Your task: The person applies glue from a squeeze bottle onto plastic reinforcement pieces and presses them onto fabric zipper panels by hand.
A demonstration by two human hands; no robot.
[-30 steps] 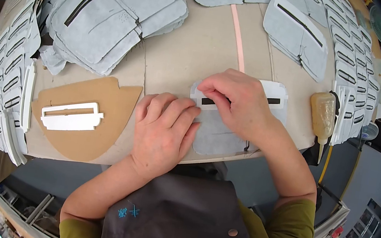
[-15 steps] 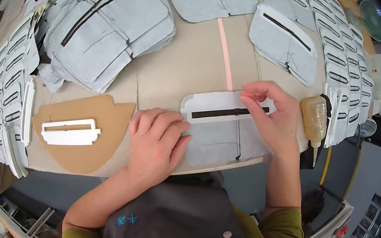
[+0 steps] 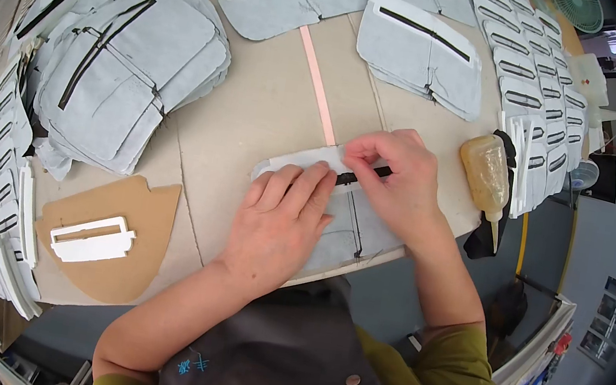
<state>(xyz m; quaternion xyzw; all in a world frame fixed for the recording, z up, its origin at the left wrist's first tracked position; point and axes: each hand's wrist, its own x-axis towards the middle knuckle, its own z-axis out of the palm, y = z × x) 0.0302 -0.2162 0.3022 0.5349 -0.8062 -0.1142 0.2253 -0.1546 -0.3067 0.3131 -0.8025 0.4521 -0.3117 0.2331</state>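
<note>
In front of me lies a grey fabric panel (image 3: pixel 381 232) with a white slotted strip (image 3: pixel 303 156) along its far side and a black zipper (image 3: pixel 347 178) showing in the slot. My left hand (image 3: pixel 279 216) rests on the panel's left part, fingers stretched out flat over the strip and the zipper. Beside it, my right hand (image 3: pixel 398 181) is pinched, thumb against fingers, right at the zipper and the strip. Whatever the pinch may hold is hidden between the fingertips. Dark threads hang from the panel's near edge.
A brown cardboard template (image 3: pixel 107 275) with a white slotted frame (image 3: pixel 93 239) lies left. Stacked grey panels (image 3: pixel 133 65) stand behind it; more panels (image 3: pixel 422 55) lie at the back. A glue bottle (image 3: pixel 485 174) is at the right edge, near rows of zippered pieces (image 3: pixel 526 99).
My left hand has slid right onto the strip and zipper, its fingers straighter. My right hand has come down to the strip, closer to the left. The whole view has shifted slightly.
</note>
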